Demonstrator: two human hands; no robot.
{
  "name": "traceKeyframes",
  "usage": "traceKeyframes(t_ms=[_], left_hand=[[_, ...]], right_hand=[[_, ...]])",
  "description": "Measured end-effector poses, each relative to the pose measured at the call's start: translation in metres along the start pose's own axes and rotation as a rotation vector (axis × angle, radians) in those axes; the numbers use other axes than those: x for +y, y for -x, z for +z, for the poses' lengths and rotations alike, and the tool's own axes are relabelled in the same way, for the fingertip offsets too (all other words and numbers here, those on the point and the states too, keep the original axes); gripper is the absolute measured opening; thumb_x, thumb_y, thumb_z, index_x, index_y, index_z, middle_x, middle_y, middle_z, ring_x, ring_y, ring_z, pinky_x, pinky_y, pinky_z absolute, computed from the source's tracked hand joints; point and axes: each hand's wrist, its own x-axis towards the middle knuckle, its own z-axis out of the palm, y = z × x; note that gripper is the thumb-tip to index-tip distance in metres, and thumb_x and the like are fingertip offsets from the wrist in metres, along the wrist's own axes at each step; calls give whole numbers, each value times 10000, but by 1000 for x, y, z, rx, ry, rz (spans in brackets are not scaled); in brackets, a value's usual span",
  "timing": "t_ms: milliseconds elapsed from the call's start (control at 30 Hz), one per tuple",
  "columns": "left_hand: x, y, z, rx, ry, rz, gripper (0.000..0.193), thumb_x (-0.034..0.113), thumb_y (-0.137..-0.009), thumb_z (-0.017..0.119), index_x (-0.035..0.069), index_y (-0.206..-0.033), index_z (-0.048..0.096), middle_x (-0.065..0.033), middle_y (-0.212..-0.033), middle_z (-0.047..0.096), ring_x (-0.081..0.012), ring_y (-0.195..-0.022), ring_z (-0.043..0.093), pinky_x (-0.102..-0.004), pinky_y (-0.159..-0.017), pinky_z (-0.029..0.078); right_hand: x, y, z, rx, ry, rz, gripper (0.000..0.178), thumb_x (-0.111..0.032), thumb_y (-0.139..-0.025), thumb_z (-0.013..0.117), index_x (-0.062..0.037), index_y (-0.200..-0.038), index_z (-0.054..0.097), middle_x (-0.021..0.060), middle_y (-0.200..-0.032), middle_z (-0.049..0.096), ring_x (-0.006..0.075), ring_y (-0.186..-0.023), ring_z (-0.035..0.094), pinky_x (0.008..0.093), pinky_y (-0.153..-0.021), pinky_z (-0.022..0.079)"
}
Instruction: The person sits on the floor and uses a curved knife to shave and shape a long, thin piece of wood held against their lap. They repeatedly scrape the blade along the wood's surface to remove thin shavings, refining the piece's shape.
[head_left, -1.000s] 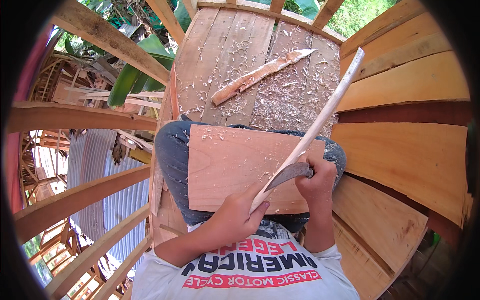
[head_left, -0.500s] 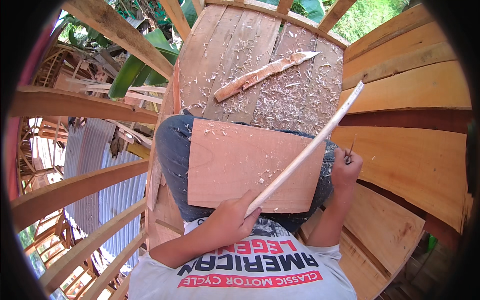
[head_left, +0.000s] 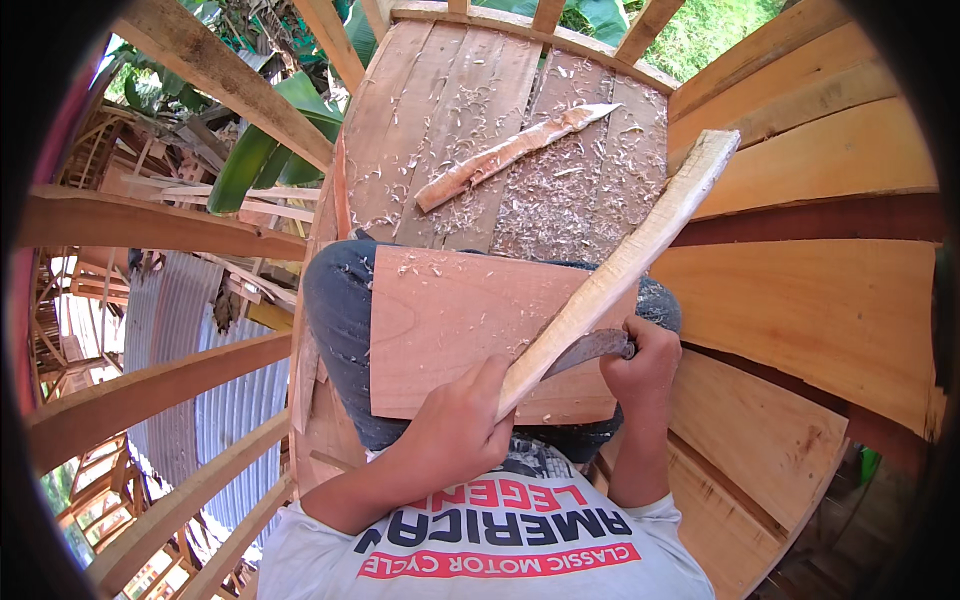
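My left hand [head_left: 458, 425] grips the near end of a long pale wooden stick [head_left: 628, 262] that slants up to the right. My right hand [head_left: 643, 362] holds a curved dark knife [head_left: 588, 349], its blade lying against the stick's lower part. Under both hands a flat reddish board [head_left: 450, 320] rests across my lap, dusted with a few shavings.
A plank floor [head_left: 440, 110] ahead is littered with wood shavings, and a rough carved piece of wood [head_left: 510, 152] lies on it. Curved wide planks [head_left: 820, 300] rise on the right. Wooden rails [head_left: 150, 225] and a drop to metal roofing [head_left: 170, 350] are on the left.
My right hand swung out to the right with the knife, then came back; the blade is on the stick again. The left hand kept its grip.
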Motion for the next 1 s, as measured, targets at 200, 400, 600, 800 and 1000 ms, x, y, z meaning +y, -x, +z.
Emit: traceKeyframes(t_ms=[200,400,600,800,1000], left_hand=[[-1,4,1,-19,-25,24,402,5,-744,567,-56,-1112,418,-273,-855,549,-462,-752,573,-499,-647,457],[0,9,-3,-66,24,-25,394,18,-760,561,-52,-1117,411,-285,-858,554,-469,-753,571,-507,-666,455],[-25,29,13,-166,63,-107,340,84,-810,575,-23,-1109,456,-269,-782,579,-446,-752,591,-482,-683,446],[-25,11,-15,105,-65,-156,347,116,-785,603,-3,-1083,471,-255,-781,592,-439,-748,598,-477,-656,455],[-11,4,-20,94,-122,-88,377,150,-742,656,0,-1035,473,-236,-753,602,-440,-693,602,-474,-611,464]], right_hand=[[2,-10,-2,82,37,46,129,-111,-581,605,-29,-559,507,171,-529,495,364,-500,521,380,-472,406],[14,-23,-4,239,-130,124,209,-138,-675,597,10,-576,487,152,-488,421,277,-440,432,352,-460,366],[72,-46,-47,302,-231,330,315,-119,-775,578,35,-576,389,-5,-489,349,72,-492,323,295,-436,261],[-3,2,3,-29,-298,108,180,-30,-729,526,39,-601,420,69,-501,292,83,-485,314,303,-437,271],[-17,14,15,-95,-205,34,158,-106,-669,608,14,-588,543,206,-507,461,338,-434,523,355,-427,381]])
